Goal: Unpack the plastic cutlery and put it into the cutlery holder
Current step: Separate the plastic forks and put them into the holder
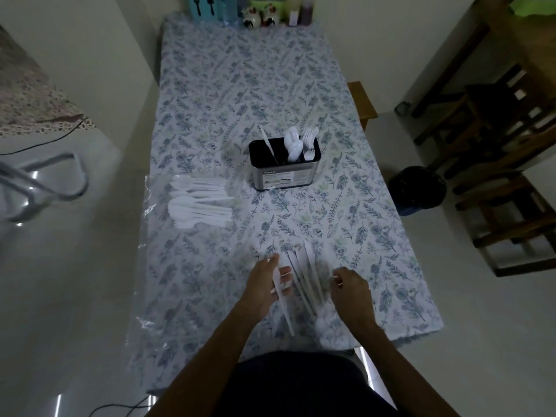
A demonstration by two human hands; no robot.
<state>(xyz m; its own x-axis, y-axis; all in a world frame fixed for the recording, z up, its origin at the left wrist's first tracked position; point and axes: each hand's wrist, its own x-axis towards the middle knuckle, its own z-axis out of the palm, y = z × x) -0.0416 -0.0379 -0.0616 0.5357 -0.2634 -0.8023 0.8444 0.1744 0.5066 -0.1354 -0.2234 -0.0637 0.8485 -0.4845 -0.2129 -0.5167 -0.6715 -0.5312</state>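
Left hand (269, 285) grips one knife (282, 299) near the tabletop's (210, 85) near edge; right hand (350, 288) hovers loosely open beside the loose knives (305, 278). Cutlery holder (284, 167) sits mid-tabletop. Best to gather the knives together, handles down, into the knife slot.
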